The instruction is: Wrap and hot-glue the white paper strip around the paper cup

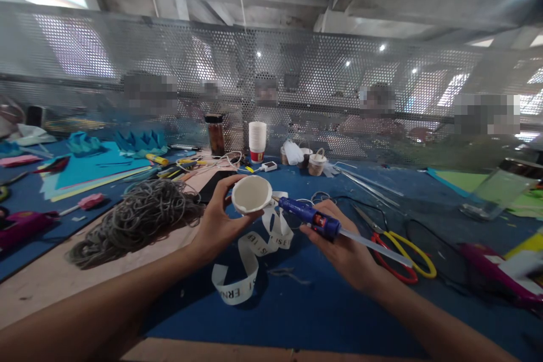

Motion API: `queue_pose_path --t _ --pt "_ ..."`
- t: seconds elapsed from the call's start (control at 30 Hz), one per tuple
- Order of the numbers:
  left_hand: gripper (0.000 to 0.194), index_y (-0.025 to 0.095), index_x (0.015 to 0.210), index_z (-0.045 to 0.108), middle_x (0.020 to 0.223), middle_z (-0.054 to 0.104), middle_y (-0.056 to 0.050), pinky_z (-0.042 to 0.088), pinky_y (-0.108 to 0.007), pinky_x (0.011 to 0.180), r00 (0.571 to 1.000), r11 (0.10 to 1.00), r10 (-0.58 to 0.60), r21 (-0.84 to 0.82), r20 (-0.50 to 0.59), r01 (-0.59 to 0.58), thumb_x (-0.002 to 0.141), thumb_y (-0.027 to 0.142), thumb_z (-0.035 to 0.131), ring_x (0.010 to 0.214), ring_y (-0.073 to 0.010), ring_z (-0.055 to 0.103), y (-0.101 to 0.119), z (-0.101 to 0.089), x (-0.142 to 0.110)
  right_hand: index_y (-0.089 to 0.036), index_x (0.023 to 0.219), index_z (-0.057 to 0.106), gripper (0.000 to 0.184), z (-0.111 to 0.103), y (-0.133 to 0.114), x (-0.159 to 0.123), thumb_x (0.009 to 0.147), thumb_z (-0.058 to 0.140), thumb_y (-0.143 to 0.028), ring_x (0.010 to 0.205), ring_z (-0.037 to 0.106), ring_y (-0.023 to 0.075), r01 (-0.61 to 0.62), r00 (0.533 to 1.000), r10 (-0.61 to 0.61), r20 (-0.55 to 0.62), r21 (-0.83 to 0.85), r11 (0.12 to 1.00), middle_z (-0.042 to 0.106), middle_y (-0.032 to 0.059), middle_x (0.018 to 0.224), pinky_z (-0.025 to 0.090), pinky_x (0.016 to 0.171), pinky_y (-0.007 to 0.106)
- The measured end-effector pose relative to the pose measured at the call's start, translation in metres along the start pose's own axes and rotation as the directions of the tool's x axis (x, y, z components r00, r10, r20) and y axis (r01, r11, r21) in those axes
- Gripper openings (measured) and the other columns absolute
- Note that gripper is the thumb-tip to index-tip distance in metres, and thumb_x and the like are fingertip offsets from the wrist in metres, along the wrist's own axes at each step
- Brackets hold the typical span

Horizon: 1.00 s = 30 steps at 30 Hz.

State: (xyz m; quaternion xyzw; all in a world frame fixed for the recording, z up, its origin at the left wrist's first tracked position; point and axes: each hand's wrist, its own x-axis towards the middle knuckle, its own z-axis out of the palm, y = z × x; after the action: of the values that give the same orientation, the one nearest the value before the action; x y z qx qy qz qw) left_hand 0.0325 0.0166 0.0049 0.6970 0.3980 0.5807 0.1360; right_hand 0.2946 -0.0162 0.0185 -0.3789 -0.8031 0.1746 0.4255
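Note:
My left hand (pixel 218 218) grips a white paper cup (pixel 251 194) around its side, with the cup's mouth tilted toward me. In my right hand (pixel 339 249) is a blue hot glue gun (pixel 309 218), a long clear glue stick (pixel 375 246) jutting from its back. Its nozzle points left and is at the cup's right side; whether it touches cannot be made out. A white ribbon with dark printed letters (pixel 240 288) hangs from beside the cup and curls down over the blue mat (pixel 271 325).
Left lies a heap of grey yarn (pixel 139 220), beyond it blue paper sheets (pixel 102 164). Stacked paper cups (pixel 257 138) and a dark bottle (pixel 215 134) stand at the back. Right are scissors (pixel 396 249), a purple glue gun (pixel 496 271) and a glass jar (pixel 498 189).

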Motion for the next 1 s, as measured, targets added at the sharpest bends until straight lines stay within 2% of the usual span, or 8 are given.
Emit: queue_pose_path --t 1.0 --pt "0.065 0.026 0.127 0.050 0.132 0.055 -0.009 0.050 -0.043 0.100 1.000 0.999 0.006 0.038 -0.019 -0.005 0.071 0.030 0.082 0.123 -0.0277 0.055 0.0003 -0.0002 0.0016 -0.023 0.089 0.053 0.016 0.0008 -0.0034 -0.0015 0.098 0.055 -0.036 0.083 0.053 0.0176 -0.014 0.999 0.016 0.052 -0.037 0.999 0.055 0.0022 0.092 0.044 0.072 0.030"
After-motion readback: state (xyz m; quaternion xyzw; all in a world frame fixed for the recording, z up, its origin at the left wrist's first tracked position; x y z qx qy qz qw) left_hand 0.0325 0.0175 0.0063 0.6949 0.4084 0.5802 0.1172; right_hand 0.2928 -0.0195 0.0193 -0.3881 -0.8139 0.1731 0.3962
